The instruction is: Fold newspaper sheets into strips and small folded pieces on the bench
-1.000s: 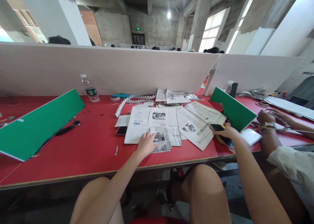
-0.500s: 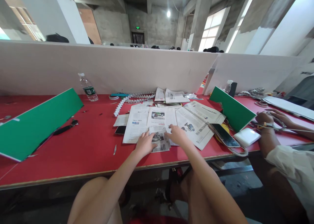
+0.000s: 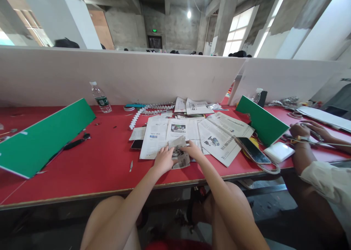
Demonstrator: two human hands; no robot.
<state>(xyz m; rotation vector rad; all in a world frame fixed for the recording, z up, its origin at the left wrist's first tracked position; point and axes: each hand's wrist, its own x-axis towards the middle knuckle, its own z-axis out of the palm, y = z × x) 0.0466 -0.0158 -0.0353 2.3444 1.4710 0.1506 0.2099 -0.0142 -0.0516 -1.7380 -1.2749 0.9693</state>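
Note:
A small piece of newspaper (image 3: 178,152) lies near the front of the red table (image 3: 90,169), its far edge lifted and folded toward me. My left hand (image 3: 163,160) presses on its left side with curled fingers. My right hand (image 3: 193,150) pinches its right edge. Behind it lie larger spread newspaper sheets (image 3: 192,131).
Green boards lean at left (image 3: 44,136) and right (image 3: 260,120). A water bottle (image 3: 100,98), a folded paper chain (image 3: 148,111), a dark phone (image 3: 253,150), a white box (image 3: 279,151) and a black tool (image 3: 75,143) sit around. Another person's hands (image 3: 304,131) work at right.
My right hand left the phone at right and came to the small newspaper piece. Together with the left hand it has lifted and folded the piece's far edge.

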